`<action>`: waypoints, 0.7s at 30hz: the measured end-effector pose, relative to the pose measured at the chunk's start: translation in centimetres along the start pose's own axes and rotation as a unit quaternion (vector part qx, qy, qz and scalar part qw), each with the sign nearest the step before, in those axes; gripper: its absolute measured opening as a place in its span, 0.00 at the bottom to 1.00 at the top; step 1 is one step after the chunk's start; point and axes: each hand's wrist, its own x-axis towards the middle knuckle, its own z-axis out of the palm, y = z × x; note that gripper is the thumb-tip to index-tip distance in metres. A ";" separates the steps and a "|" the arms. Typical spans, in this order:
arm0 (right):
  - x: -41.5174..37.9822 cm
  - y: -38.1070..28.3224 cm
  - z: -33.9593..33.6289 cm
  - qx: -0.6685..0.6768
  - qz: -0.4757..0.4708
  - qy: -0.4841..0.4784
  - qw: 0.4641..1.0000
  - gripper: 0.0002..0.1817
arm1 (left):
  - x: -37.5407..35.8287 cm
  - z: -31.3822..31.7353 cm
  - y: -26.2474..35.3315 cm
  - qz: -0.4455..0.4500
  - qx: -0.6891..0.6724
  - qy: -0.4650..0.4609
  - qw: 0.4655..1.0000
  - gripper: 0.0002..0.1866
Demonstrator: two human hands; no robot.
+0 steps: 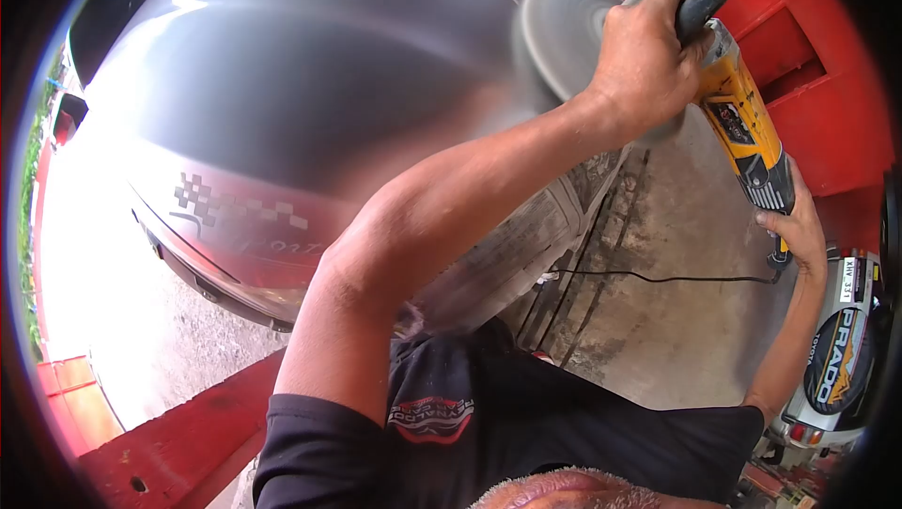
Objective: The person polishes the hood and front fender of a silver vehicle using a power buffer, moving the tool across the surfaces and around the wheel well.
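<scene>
A yellow and black power polisher [740,128] is gripped by both hands. My left hand [650,56] is closed around its front end, beside the black loop handle [707,3]. Around the rear of the body, near the cord, my right hand [799,219] is wrapped. The round pale pad [567,31] is blurred and lies at the edge of a glossy grey curved car panel [338,48]. Lower on the car, a checkered decal [209,201] shows on the reflective surface. Part of the pad is hidden behind my left hand and forearm.
A black cord [658,278] crosses the concrete floor [662,340]. Red metalwork [799,39] stands at upper right, and a red beam [188,429] lies at lower left. Another vehicle with a PRADO wheel cover [833,359] is at right. Dirty sheeting [526,236] hangs by the car.
</scene>
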 end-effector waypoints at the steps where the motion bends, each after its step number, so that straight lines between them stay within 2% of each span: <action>1: -0.1 -0.9 0.3 -0.002 -0.016 -0.006 1.000 0.53 | -0.4 -1.3 0.7 0.023 -0.004 0.015 1.000 0.11; 4: 0.2 -3.5 1.5 0.009 -0.052 -0.021 0.998 0.53 | -1.7 -5.2 2.8 0.012 -0.026 0.038 0.999 0.11; 7: 0.9 -7.1 2.9 0.006 -0.082 -0.059 0.995 0.52 | -1.8 -9.3 4.5 0.016 0.010 0.080 0.997 0.11; 8: 1.8 -8.8 3.2 -0.003 -0.094 -0.076 0.993 0.52 | -1.4 -11.0 4.6 0.002 0.004 0.084 0.996 0.07; 10: 3.4 -12.4 4.4 -0.020 -0.108 -0.103 0.989 0.51 | -0.4 -14.3 5.3 -0.031 0.010 0.096 0.995 0.07; 11: 4.5 -13.7 5.3 -0.037 -0.165 -0.101 0.980 0.51 | 0.1 -15.8 5.7 -0.048 0.014 0.101 0.994 0.07; 12: 5.6 -15.1 6.3 -0.052 -0.222 -0.096 0.969 0.50 | 0.5 -17.2 5.3 -0.029 0.007 0.117 0.993 0.07; 13: 5.9 -17.2 6.6 -0.042 -0.137 -0.120 0.982 0.48 | 1.1 -18.5 5.0 -0.008 0.025 0.134 0.991 0.07; 17: 8.2 -23.6 10.0 -0.091 -0.172 -0.116 0.974 0.48 | 3.7 -24.0 4.2 0.069 0.056 0.179 0.980 0.10; 19: 8.7 -27.1 11.3 -0.128 -0.129 -0.136 0.974 0.48 | 4.3 -27.0 5.2 -0.007 -0.001 0.154 0.988 0.11; 20: 9.8 -27.4 11.9 -0.121 -0.184 -0.131 0.967 0.47 | 5.1 -28.4 4.0 0.038 -0.031 0.152 0.987 0.11; 21: 11.9 -27.4 12.3 -0.127 -0.222 -0.134 0.958 0.47 | 5.8 -30.2 3.3 0.044 0.046 0.158 0.985 0.11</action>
